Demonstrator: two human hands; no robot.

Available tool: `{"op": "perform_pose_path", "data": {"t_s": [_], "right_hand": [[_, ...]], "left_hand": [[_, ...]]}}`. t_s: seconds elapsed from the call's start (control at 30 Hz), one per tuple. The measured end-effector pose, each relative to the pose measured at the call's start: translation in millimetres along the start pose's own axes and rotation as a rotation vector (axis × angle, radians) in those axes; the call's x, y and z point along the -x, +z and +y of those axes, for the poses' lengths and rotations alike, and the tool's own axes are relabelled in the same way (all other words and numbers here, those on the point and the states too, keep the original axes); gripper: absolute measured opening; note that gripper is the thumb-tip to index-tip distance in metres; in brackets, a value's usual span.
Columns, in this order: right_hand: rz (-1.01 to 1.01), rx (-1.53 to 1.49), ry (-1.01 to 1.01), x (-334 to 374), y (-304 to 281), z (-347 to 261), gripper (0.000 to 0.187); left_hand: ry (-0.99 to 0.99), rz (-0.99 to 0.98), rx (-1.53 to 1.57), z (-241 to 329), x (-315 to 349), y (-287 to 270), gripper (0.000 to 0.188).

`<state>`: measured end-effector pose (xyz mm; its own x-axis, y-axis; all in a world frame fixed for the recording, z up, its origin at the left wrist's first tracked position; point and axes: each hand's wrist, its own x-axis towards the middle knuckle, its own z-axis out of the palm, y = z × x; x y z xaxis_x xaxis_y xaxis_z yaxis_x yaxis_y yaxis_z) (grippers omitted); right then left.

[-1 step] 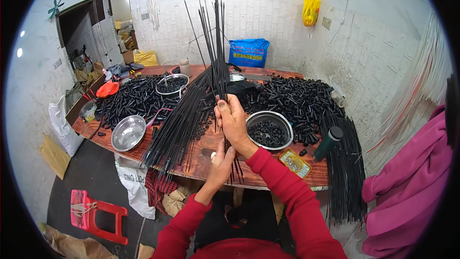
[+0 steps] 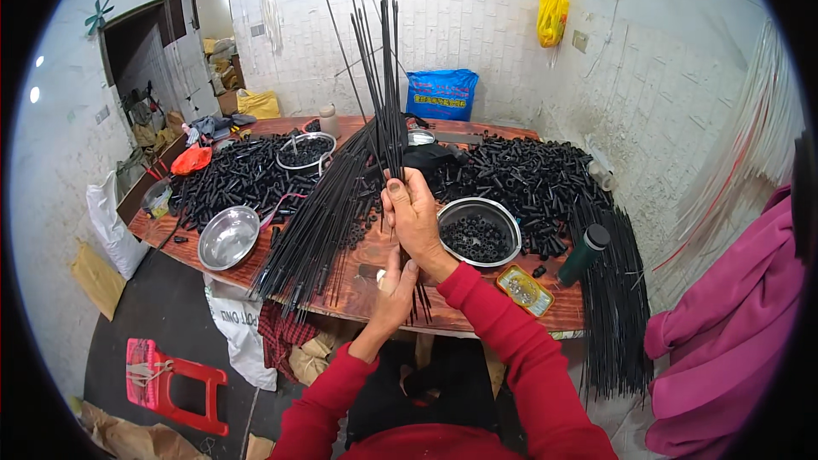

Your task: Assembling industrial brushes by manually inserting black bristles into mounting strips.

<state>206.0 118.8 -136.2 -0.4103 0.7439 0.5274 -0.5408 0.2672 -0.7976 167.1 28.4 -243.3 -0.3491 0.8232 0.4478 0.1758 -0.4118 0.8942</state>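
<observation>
An upright bundle of thin black rods (image 2: 392, 111) fans out slightly at its top. My right hand (image 2: 413, 215) is closed round the bundle's lower middle, thumb across the front. Below it, my left hand (image 2: 394, 291) has its thumb and fingers drawn together at the lower rods, whose ends stick out beside the palm. A whitish wrap shows on one left finger. Just left of the hands, a large sheaf of similar black rods (image 2: 311, 221) lies slanted across the wooden table (image 2: 354, 296).
Heaps of short black tube-like parts (image 2: 515, 179) cover the table's back. A metal bowl of small black rings (image 2: 479, 238) stands right of my hands, near a yellow tray (image 2: 525, 290) and dark green bottle (image 2: 584, 253). Leftward sits a metal bowl (image 2: 228, 237); more rods (image 2: 615, 307) overhang the right edge.
The bundle's upper tips have shifted very slightly up and to the left. Both hands keep nearly the same place and hold.
</observation>
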Motion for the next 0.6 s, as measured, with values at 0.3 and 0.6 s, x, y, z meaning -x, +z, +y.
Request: {"op": "perform_pose_path", "data": {"t_s": [0.3, 0.6], "right_hand": [[0.041, 0.069, -0.082, 21.3, -5.4, 29.7, 0.026], [-0.042, 0.085, 0.065, 41.8, -17.1, 35.7, 0.028]], "left_hand": [[0.296, -0.009, -0.377, -112.5, -14.1, -16.4, 0.042], [0.072, 0.013, -0.132, -74.9, 22.3, 10.6, 0.048]]}}
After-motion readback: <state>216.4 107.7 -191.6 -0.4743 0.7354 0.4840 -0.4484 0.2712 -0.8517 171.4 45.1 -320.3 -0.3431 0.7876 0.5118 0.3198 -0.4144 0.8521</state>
